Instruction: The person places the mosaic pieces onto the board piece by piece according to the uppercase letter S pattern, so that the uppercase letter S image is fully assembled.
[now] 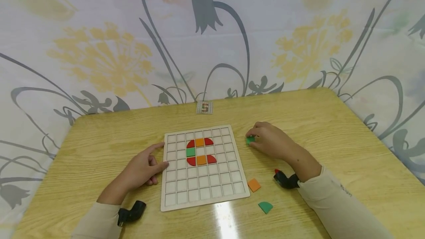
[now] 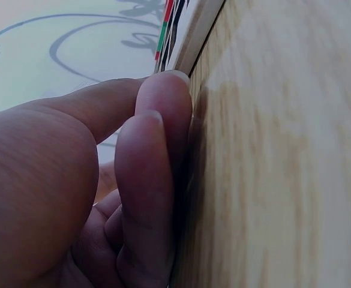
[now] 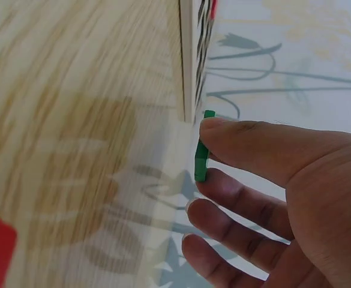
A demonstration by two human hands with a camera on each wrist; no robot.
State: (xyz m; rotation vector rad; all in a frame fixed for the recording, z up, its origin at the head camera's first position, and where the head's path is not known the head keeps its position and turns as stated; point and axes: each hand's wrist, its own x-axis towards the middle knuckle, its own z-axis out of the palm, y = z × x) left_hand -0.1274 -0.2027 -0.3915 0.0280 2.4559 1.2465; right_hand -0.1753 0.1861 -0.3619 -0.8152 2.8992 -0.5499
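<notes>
My right hand (image 1: pixel 270 141) rests on the tabletop (image 1: pixel 332 128) just right of the grid board (image 1: pixel 199 191), near its upper right corner. It is grasping a small green tile (image 1: pixel 250 139): in the right wrist view the thumb lies over the tile's upper edge and a fingertip sits under the lower edge, so the green tile (image 3: pixel 202 150) stands on edge, pinched. The tile is just beside the board, not in any cell; I cannot tell whether it touches the tabletop.

My left hand (image 1: pixel 142 169) lies flat against the left side of the board, about mid-height. Fingers are straight and relaxed, grasping nothing; the thumb tip touches the board's left rim and the index finger points toward its upper left part. The left wrist view shows the fingers (image 2: pixel 157 174) pressed alongside the board's edge.

On the board, upper middle cells: top row a red quarter-round (image 1: pixel 190 144), an orange square (image 1: pixel 199 142), a red quarter-round (image 1: pixel 208 141); below, a green square (image 1: pixel 190 152); below that, a red piece (image 1: pixel 191 161), orange (image 1: pixel 201 160), red (image 1: pixel 211 159).

Loose on the tabletop, right of the board's lower corner: an orange square tile (image 1: pixel 254 184) and, nearer me, a green quarter-round (image 1: pixel 265 207). A small pattern card (image 1: pixel 204 107) lies at the far edge, well apart from both hands.
</notes>
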